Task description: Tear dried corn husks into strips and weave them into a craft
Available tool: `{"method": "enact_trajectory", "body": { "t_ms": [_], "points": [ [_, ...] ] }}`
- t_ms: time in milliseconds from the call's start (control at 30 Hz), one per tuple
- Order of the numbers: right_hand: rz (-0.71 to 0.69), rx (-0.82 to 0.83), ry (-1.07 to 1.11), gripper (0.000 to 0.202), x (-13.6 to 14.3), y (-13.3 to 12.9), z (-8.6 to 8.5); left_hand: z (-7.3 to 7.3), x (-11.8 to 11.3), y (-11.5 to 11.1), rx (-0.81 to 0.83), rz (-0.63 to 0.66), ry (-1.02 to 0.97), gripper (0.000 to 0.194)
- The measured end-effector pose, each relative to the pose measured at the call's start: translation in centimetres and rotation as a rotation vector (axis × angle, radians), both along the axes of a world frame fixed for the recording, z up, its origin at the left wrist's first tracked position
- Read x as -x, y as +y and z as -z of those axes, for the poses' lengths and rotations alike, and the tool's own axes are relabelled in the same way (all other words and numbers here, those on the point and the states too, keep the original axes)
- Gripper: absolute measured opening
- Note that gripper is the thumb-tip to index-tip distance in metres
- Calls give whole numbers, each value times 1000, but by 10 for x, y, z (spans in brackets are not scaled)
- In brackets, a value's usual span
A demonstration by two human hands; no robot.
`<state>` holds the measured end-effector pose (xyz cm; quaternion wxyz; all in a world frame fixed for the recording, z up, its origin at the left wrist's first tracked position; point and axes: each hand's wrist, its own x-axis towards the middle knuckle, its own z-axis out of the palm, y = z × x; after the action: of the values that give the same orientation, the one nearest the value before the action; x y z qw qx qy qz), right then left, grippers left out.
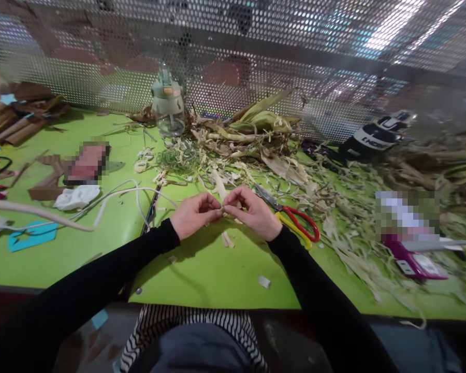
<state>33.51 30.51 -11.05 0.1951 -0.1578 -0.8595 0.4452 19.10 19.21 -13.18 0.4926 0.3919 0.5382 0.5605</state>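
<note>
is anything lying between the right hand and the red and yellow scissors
Nothing visible does. The scissors lie on the green table just right of the right hand, which pinches a husk strip with the left hand.

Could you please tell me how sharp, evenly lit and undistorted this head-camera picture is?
Head view: the left hand, right hand and scissors are fairly sharp; the right edge smears with blur; the green table front edge bows from wide-angle distortion; glare streaks the perforated panel top right; soft shadows lie under the forearms.
</note>
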Motion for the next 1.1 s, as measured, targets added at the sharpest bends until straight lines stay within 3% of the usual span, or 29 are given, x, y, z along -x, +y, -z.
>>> {"method": "enact_trajectory", "body": {
  "t_ms": [100, 267, 433, 567, 667, 867, 1000, 1100],
  "points": [
    [26, -100, 16, 21, -1, -5, -2, -2, -1, -1, -37, -27, 26, 19],
    [151, -340, 63, 56, -1, -11, -2, -7, -1, -3, -36, -56, -43, 18],
    [194, -262, -13, 75, 0, -10, 3, -10, 2, -8, -32, -13, -52, 18],
    [190, -287, -49, 51, 1, -11, -2, -9, 2, -8, -48, 43, -48, 23],
    [95, -312, -41, 35, 1, -15, -7, -8, 0, -6, -83, 39, 30, 22],
    [18, -158, 32, 23, -2, -16, -7, -9, -2, -9, -63, 26, 83, 19],
    [82, 24, 28, 24, -2, -15, -5, -12, 0, -11, -72, -77, 278, 19],
    [130, 180, 73, 27, -4, -14, -5, -13, 3, -12, -32, -75, 353, 18]
  ]
}}
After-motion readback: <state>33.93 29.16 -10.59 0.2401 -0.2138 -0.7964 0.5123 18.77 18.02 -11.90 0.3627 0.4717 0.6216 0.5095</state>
